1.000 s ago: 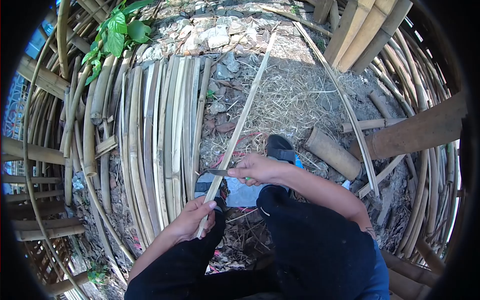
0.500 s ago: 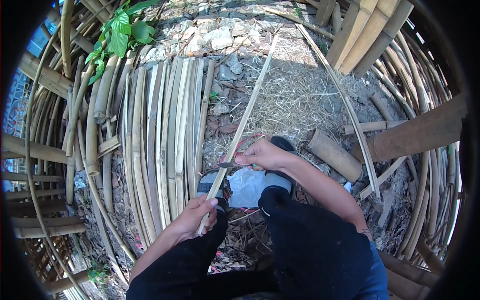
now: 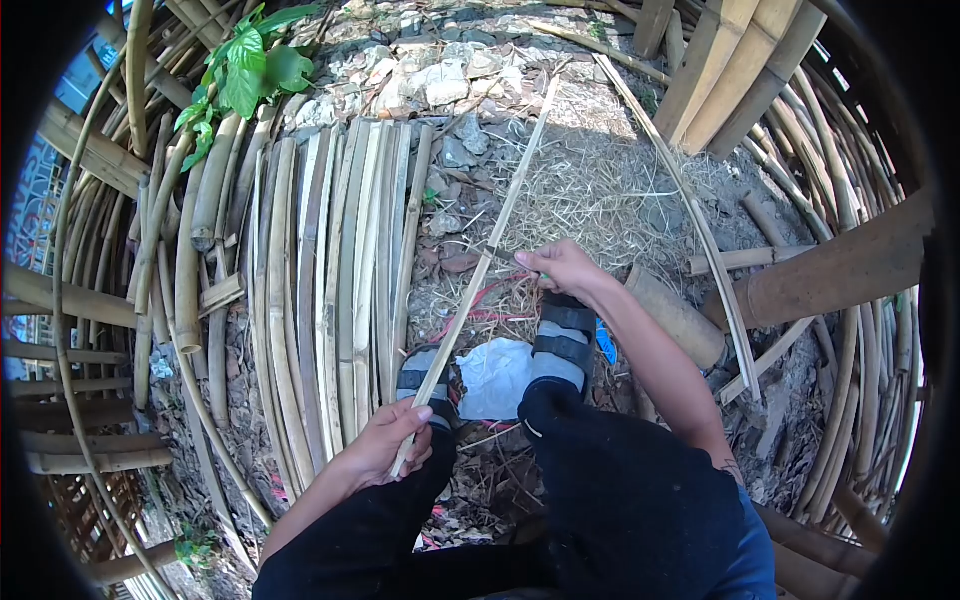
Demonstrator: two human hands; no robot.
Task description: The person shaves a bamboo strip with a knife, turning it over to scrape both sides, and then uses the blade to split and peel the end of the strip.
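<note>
My left hand (image 3: 392, 440) is closed around the near end of a long, pale bamboo strip (image 3: 462, 312), which slants up and away from me. Farther along the strip, my right hand (image 3: 562, 268) grips a knife (image 3: 506, 257), its fingers wrapped over the handle. The dark blade lies across the strip and touches it. Most of the knife's handle is hidden in the hand. Below the strip, a crumpled white sheet (image 3: 492, 378) lies on the ground between my two feet.
Split bamboo strips (image 3: 340, 290) lie side by side at left. Another long strip (image 3: 690, 200) and a cut bamboo piece (image 3: 675, 318) lie right. Thick bamboo poles (image 3: 735, 70) stand at the upper right. Shavings (image 3: 590, 195) and stones (image 3: 440, 80) cover the ground ahead.
My right hand has moved the knife forward along the strip, away from my left hand. The left hand keeps its hold near the strip's end.
</note>
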